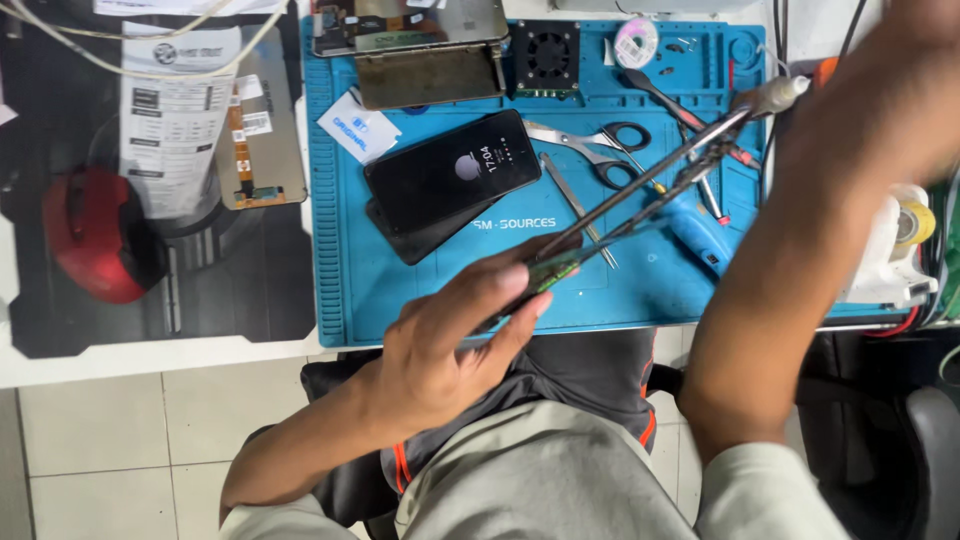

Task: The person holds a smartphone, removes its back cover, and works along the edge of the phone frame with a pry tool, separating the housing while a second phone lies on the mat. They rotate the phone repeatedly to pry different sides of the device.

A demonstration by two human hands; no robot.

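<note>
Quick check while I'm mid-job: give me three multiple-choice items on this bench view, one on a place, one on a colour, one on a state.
1. Where does the black phone lie?
A. on the blue mat
B. on the floor
C. in the left hand

2. What colour is the rounded object at far left?
A. green
B. red
C. yellow

3. What is the phone's screen doing?
A. cracked and dark
B. lit, showing a clock
C. covered by paper

Answers: 1 A, the phone rests flat on the mat. 2 B, it is plainly red. 3 B, pale digits glow on the dark screen, while the left hand holds a small green board nearby.
</note>
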